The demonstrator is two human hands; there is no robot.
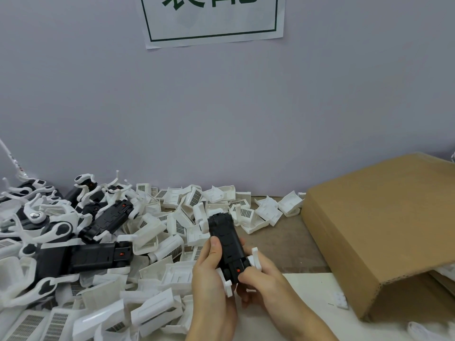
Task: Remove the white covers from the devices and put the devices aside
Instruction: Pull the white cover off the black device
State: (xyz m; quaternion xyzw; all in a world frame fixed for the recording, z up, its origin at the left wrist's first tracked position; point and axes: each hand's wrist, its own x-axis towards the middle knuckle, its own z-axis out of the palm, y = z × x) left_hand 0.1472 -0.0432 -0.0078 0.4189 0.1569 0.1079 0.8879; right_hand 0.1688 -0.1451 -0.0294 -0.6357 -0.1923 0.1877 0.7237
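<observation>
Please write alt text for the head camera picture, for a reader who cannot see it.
Both hands, left hand and right hand, hold a black device over a table. White covers and more devices lie heaped to the left; a cardboard box is on the right.

1. Paper sign [213, 19] on the wall: cut off by the top edge; only the lower strokes of its green characters show, unreadable.
2. Black device [226, 244] in hand: its near end and underside are hidden behind the left hand [212, 279] and right hand [261, 279].
3. Both forearms run out of the bottom edge.
4. Pile of devices [49, 225] at left: cut off by the left edge; lower ones are buried.
5. White covers [157, 242]: many overlap; the bottom row is cropped.
6. Cardboard box [379, 230]: right side cut off; contents hidden.
7. Small white piece [341, 300] beside the box: too small to identify.
</observation>
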